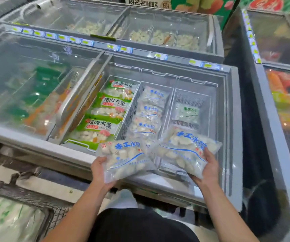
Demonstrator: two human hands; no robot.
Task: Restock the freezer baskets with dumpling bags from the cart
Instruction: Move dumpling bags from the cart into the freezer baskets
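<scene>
Left hand (98, 169) and right hand (209, 167) each grip 1 dumpling bag (125, 158) from beneath.

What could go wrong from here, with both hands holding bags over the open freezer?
1. Each bag is held at one edge only: the left hand grips the left bag, the right hand the right bag. Either could slip onto the freezer rim.
2. The middle basket looks nearly full; another bag may pile above its wall.
3. The right basket holds one bag, so mixing types seems possible.

glass-lidded chest freezers (36, 81) | pale tiled floor (41, 186) | produce posters (210, 4)
</scene>
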